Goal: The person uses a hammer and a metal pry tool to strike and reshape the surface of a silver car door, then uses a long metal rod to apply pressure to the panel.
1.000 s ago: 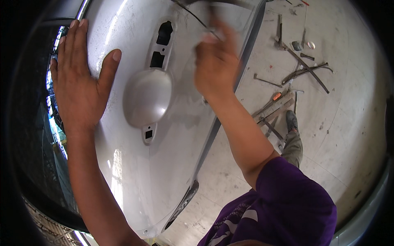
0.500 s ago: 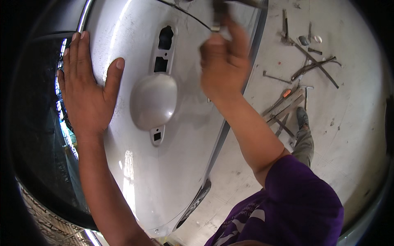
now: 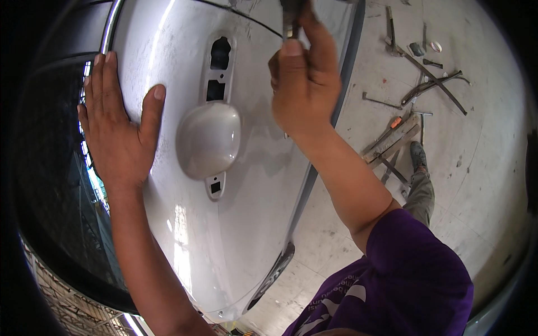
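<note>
My left hand (image 3: pixel 119 129) lies flat on the silver car door panel (image 3: pixel 252 185), its fingers spread along the edge by the dark window glass (image 3: pixel 50 168). Over the panel's upper right part, my right hand (image 3: pixel 305 84) is closed around a dark tool (image 3: pixel 291 19) with a shiny metal part by the thumb. The tool's far end runs out at the top edge, so its exact kind cannot be made out. Between my hands is the door handle recess (image 3: pixel 208 143), a rounded hollow with dark cutouts above and a small square hole below.
On the pale floor (image 3: pixel 471 185) to the right lie several metal bars and rods (image 3: pixel 431 81), an orange-handled tool (image 3: pixel 395 122) and a wooden piece (image 3: pixel 398 140). My shoe (image 3: pixel 417 157) stands beside them. A chrome strip (image 3: pixel 112 28) borders the window.
My right hand and its tool, blurred before, are sharper and slightly higher in the picture. My left hand stays flat on the panel while the view has shifted a little.
</note>
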{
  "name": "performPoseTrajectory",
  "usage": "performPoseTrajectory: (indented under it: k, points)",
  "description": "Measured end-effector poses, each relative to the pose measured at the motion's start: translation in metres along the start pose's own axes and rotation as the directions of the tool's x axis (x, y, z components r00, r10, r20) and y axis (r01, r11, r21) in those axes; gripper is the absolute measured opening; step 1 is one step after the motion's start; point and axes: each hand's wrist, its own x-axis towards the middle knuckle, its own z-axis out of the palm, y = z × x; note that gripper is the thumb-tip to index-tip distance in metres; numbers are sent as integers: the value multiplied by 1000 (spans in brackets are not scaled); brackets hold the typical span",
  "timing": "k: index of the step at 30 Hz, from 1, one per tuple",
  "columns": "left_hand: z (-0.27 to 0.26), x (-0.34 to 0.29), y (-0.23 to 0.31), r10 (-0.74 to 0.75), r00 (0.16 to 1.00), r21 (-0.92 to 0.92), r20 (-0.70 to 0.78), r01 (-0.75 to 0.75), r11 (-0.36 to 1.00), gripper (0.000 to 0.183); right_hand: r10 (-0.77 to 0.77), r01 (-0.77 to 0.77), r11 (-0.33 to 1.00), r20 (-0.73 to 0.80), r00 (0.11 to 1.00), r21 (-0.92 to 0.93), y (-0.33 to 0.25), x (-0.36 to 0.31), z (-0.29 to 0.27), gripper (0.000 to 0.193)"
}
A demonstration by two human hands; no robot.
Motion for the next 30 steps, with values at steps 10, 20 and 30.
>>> performPoseTrajectory:
  k: [10,20,30]
  points:
    - [0,3,0,11,1000,-24,-22,-12,1000,85,-34,36,999,66,997,-20,17,5,6,43]
    - [-1,2,0,1,1000,-5,-13,-1,1000,86,0,-3,1000,236,972,11,10,22,19,42]
    - [2,3,-2,26,998,-34,-49,-28,999,84,-30,23,999,275,961,30,11,22,23,43]
